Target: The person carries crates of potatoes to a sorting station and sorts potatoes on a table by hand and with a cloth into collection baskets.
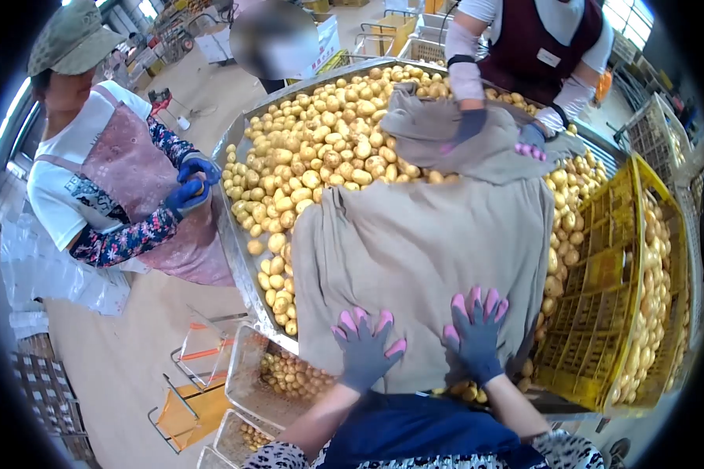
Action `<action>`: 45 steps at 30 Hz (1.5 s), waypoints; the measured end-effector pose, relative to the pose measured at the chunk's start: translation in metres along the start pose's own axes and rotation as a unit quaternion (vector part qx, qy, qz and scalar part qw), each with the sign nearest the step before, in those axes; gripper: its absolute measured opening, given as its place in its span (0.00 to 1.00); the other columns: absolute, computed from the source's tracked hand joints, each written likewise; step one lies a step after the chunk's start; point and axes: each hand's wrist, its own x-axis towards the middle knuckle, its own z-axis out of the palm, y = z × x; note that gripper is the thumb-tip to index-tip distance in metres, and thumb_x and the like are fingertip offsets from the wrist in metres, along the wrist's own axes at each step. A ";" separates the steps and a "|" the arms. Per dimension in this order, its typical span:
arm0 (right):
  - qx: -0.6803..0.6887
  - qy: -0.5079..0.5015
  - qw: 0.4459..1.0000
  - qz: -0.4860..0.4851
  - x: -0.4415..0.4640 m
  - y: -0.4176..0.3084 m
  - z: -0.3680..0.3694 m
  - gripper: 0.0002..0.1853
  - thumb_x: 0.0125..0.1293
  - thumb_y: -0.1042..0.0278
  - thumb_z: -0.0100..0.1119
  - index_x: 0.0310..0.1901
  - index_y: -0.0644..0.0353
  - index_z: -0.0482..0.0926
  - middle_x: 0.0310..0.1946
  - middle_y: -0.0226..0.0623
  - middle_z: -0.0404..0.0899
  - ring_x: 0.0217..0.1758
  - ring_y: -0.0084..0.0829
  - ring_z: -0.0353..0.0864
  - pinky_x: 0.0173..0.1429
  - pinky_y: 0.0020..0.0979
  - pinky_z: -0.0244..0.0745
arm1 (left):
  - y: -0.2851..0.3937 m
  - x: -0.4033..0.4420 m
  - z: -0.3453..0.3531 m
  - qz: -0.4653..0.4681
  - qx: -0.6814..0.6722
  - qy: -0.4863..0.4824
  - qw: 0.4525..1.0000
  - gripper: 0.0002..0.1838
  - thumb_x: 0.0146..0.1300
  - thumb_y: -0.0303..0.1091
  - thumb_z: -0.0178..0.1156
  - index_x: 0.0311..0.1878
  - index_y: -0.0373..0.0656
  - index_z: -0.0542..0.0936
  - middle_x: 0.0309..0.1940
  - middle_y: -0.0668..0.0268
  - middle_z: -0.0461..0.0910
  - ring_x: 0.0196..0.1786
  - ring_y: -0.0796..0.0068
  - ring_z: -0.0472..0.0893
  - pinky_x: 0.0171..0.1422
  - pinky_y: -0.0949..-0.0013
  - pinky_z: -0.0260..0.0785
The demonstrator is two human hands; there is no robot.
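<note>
A grey-brown cloth (422, 250) lies spread over a heap of potatoes (321, 148) on a metal-rimmed sorting table (235, 227). Both my hands wear grey gloves with pink fingertips. My left hand (365, 352) rests flat on the near part of the cloth, fingers spread. To its right, my right hand (477, 336) also presses flat on the cloth with fingers apart. Neither holds anything. Across the table, a co-worker's gloved hands (468, 129) lie on a second, bunched cloth (430, 125) over the potatoes.
A yellow crate (594, 273) of potatoes tilts against the table's right side. At the left stands another person in a pink apron (133, 164), blue-gloved hands together. Below the left edge are pale crates (250, 383) with potatoes and a yellow folding frame (188, 418).
</note>
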 end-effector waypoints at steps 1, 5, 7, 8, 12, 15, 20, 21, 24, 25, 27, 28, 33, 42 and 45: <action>0.006 0.004 1.000 0.000 0.006 0.003 0.004 0.30 0.58 0.48 0.55 0.62 0.50 0.70 0.69 0.48 0.55 0.72 0.66 0.42 0.67 0.71 0.35 | -0.001 0.009 0.009 0.009 0.002 0.026 1.000 0.42 0.53 0.62 0.59 0.67 0.48 0.65 0.67 0.35 0.51 0.66 0.21 0.48 0.61 0.21 0.39; 0.028 0.025 0.999 -0.028 0.052 0.013 0.020 0.33 0.58 0.53 0.55 0.65 0.56 0.65 0.73 0.49 0.47 0.75 0.66 0.34 0.70 0.66 0.34 | 0.011 0.088 -0.013 -0.091 -0.039 -0.133 0.986 0.40 0.55 0.64 0.54 0.64 0.46 0.68 0.62 0.42 0.63 0.67 0.28 0.54 0.64 0.24 0.39; 0.025 0.016 1.000 0.006 0.092 0.016 0.013 0.33 0.59 0.53 0.54 0.65 0.56 0.65 0.73 0.49 0.48 0.75 0.64 0.35 0.70 0.66 0.35 | 0.013 0.104 -0.001 -0.097 -0.060 -0.101 0.988 0.40 0.55 0.64 0.54 0.64 0.43 0.68 0.61 0.42 0.65 0.67 0.29 0.54 0.65 0.25 0.39; 0.025 0.018 0.999 0.040 0.106 0.015 0.012 0.32 0.61 0.53 0.54 0.66 0.57 0.65 0.73 0.49 0.48 0.76 0.62 0.35 0.70 0.66 0.36 | 0.012 0.114 0.002 -0.099 -0.076 -0.059 0.990 0.41 0.55 0.64 0.53 0.63 0.41 0.67 0.60 0.42 0.66 0.68 0.30 0.54 0.66 0.26 0.38; -0.023 0.077 0.996 0.030 0.108 0.012 0.020 0.32 0.62 0.54 0.54 0.66 0.57 0.64 0.73 0.47 0.49 0.76 0.58 0.37 0.69 0.64 0.42 | 0.010 0.112 0.005 -0.078 -0.017 -0.017 0.997 0.40 0.56 0.64 0.53 0.63 0.43 0.68 0.58 0.45 0.68 0.66 0.33 0.58 0.67 0.29 0.41; -0.020 0.038 0.999 0.026 0.086 0.006 0.010 0.27 0.61 0.54 0.56 0.61 0.57 0.69 0.70 0.44 0.57 0.76 0.54 0.44 0.68 0.59 0.50 | -0.005 0.093 0.014 -0.014 0.005 0.053 0.998 0.37 0.56 0.64 0.53 0.61 0.44 0.70 0.55 0.50 0.71 0.62 0.42 0.64 0.67 0.37 0.49; -0.012 0.119 0.993 -0.020 0.069 0.015 0.030 0.17 0.64 0.56 0.54 0.47 0.57 0.76 0.62 0.40 0.70 0.73 0.46 0.57 0.62 0.55 0.61 | -0.009 0.084 0.003 -0.097 -0.044 0.029 0.994 0.32 0.55 0.65 0.54 0.50 0.48 0.78 0.48 0.56 0.74 0.59 0.50 0.68 0.63 0.45 0.56; 0.000 0.126 0.991 -0.038 0.073 0.019 0.031 0.17 0.64 0.56 0.54 0.47 0.57 0.76 0.62 0.40 0.70 0.73 0.46 0.57 0.62 0.55 0.61 | -0.006 0.082 -0.001 -0.086 -0.085 0.084 0.989 0.28 0.56 0.62 0.55 0.47 0.48 0.78 0.46 0.57 0.74 0.58 0.51 0.68 0.62 0.44 0.56; 0.051 0.177 0.981 -0.053 0.079 0.026 0.013 0.12 0.66 0.60 0.51 0.43 0.58 0.78 0.53 0.41 0.76 0.64 0.47 0.69 0.59 0.47 0.65 | -0.011 0.067 -0.011 -0.059 -0.127 0.139 0.980 0.19 0.56 0.51 0.59 0.44 0.48 0.78 0.45 0.59 0.74 0.57 0.55 0.69 0.60 0.48 0.58; 0.162 0.157 0.974 0.017 0.082 0.025 -0.001 0.11 0.68 0.61 0.50 0.40 0.59 0.77 0.47 0.40 0.77 0.57 0.44 0.72 0.56 0.42 0.67 | -0.014 0.065 -0.013 -0.044 -0.133 0.129 0.982 0.15 0.55 0.44 0.62 0.43 0.48 0.78 0.45 0.60 0.74 0.56 0.58 0.70 0.59 0.52 0.60; 0.426 0.122 0.894 0.068 0.089 0.027 -0.028 0.10 0.70 0.64 0.50 0.41 0.62 0.75 0.37 0.34 0.76 0.45 0.28 0.71 0.49 0.32 0.67 | -0.020 0.062 -0.018 -0.038 -0.183 0.111 0.976 0.14 0.54 0.41 0.62 0.42 0.47 0.77 0.43 0.60 0.75 0.55 0.59 0.72 0.57 0.54 0.62; 0.425 0.129 0.893 0.068 0.095 0.025 -0.042 0.10 0.70 0.64 0.50 0.41 0.62 0.75 0.37 0.34 0.76 0.45 0.28 0.71 0.49 0.32 0.67 | -0.022 0.063 -0.020 -0.036 -0.231 0.086 0.968 0.14 0.54 0.39 0.62 0.42 0.45 0.77 0.42 0.59 0.75 0.53 0.61 0.73 0.56 0.56 0.64; 0.565 0.292 0.771 0.035 0.141 0.019 -0.136 0.14 0.73 0.64 0.43 0.54 0.62 0.69 0.48 0.34 0.71 0.52 0.26 0.68 0.59 0.30 0.63 | -0.001 0.090 -0.116 -0.017 -0.419 0.152 0.895 0.19 0.58 0.38 0.62 0.50 0.41 0.75 0.48 0.58 0.77 0.54 0.58 0.75 0.56 0.58 0.68; 0.195 0.361 0.912 0.001 0.150 0.114 -0.215 0.22 0.72 0.61 0.44 0.62 0.64 0.64 0.58 0.42 0.69 0.63 0.35 0.66 0.67 0.37 0.60 | 0.010 0.059 -0.090 0.150 -0.291 0.321 0.889 0.35 0.59 0.38 0.65 0.67 0.47 0.61 0.63 0.53 0.64 0.65 0.48 0.66 0.68 0.51 0.60; 0.133 0.318 0.938 0.041 0.111 0.124 -0.211 0.23 0.71 0.61 0.45 0.63 0.63 0.64 0.59 0.44 0.69 0.63 0.37 0.65 0.68 0.39 0.59 | -0.002 0.016 -0.046 0.094 -0.236 0.291 0.922 0.33 0.61 0.47 0.60 0.67 0.47 0.63 0.62 0.56 0.65 0.65 0.53 0.63 0.67 0.49 0.57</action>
